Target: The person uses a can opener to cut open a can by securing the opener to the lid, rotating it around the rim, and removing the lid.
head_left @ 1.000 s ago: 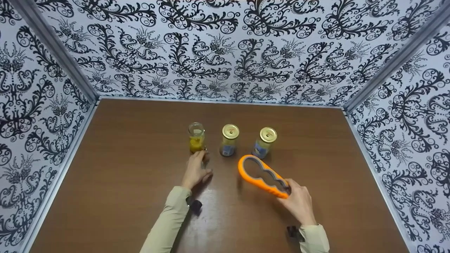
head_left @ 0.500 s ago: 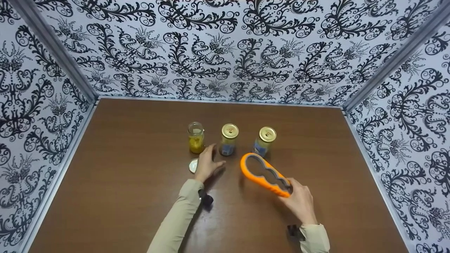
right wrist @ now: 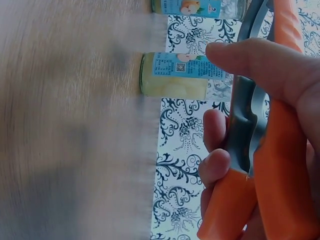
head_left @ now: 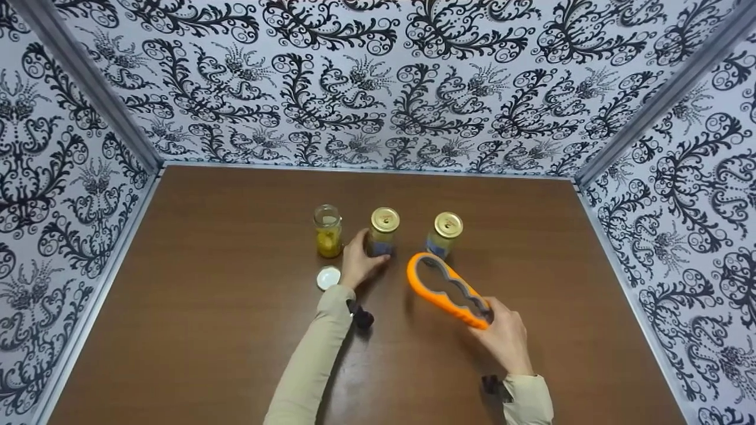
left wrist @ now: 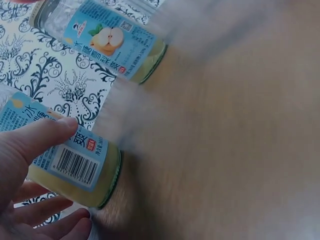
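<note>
My left hand [head_left: 359, 262] reaches around the middle jar [head_left: 384, 227], which has a gold lid and blue label. In the left wrist view the thumb [left wrist: 60, 131] lies over the label of this jar [left wrist: 75, 167], while the fingers spread along its far side. My right hand [head_left: 503, 337] grips an orange jar opener [head_left: 422, 290] with a grey scalloped inside, its wide end raised toward the jars. Another gold-lidded jar [head_left: 445, 233] stands at the right. On the left is a lidless glass jar [head_left: 328, 236] with yellow contents. Before it a lid [head_left: 329, 277] lies white side up.
The jars stand in a row on a brown wooden table [head_left: 224, 283]. Patterned black-and-white walls [head_left: 354, 88] with grey corner strips enclose its back and sides.
The left hand has left the lid beside the open jar and moved right to the middle jar, uncovering the lid. The right hand and jar opener have barely shifted.
</note>
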A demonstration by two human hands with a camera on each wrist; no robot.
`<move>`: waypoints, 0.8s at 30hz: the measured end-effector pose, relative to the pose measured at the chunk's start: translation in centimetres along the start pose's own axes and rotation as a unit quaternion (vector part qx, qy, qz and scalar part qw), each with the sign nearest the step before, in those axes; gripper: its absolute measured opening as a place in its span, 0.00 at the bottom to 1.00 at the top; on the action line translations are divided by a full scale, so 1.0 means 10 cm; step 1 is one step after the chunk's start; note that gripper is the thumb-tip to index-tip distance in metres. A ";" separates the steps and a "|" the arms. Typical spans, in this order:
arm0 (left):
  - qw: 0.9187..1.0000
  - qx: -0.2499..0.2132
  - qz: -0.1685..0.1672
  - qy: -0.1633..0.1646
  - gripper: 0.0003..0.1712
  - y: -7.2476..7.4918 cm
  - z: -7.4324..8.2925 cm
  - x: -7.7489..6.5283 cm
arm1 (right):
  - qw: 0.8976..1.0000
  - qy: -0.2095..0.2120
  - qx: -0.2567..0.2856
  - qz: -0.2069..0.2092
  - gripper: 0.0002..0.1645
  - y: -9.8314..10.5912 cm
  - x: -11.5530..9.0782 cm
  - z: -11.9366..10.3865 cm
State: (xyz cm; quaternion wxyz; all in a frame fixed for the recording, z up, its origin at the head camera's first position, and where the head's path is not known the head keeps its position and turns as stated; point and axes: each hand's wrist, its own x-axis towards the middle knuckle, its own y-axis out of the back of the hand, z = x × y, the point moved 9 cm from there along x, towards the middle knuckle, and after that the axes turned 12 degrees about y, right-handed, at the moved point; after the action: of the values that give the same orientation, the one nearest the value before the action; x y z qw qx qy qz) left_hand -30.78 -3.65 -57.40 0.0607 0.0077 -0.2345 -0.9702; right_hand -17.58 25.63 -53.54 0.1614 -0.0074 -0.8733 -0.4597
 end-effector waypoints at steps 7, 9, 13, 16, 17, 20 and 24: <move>0.999 -0.007 -0.014 0.035 0.42 -0.11 0.01 0.15 | 1.000 -0.001 0.007 0.005 0.26 -0.02 0.00 0.00; 0.999 -0.016 -0.018 0.036 0.42 -0.13 0.03 0.17 | 1.000 -0.002 0.006 0.007 0.26 -0.01 0.00 0.01; 0.999 -0.024 -0.019 0.040 0.38 -0.14 0.03 0.20 | 1.000 -0.011 0.002 0.009 0.26 0.02 0.00 0.06; 0.999 -0.026 -0.020 0.037 0.36 -0.14 0.04 0.20 | 1.000 -0.020 0.003 0.009 0.26 0.05 -0.01 0.10; 0.999 -0.028 -0.021 0.033 0.35 -0.13 0.04 0.20 | 1.000 -0.023 0.004 0.008 0.26 0.05 -0.01 0.11; 0.999 -0.032 -0.027 0.030 0.34 -0.12 0.05 0.19 | 1.000 -0.025 0.008 0.004 0.26 0.07 -0.02 0.13; 0.999 -0.019 -0.040 0.031 0.34 -0.12 0.04 0.16 | 1.000 -0.024 0.005 0.009 0.28 0.11 -0.04 0.16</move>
State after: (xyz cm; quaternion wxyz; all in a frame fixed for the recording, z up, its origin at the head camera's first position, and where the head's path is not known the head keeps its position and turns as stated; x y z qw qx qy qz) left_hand -32.54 -2.63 -57.54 0.0296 0.0459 -0.2131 -0.9755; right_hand -17.48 27.56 -53.59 0.1442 -0.0254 -0.8791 -0.4535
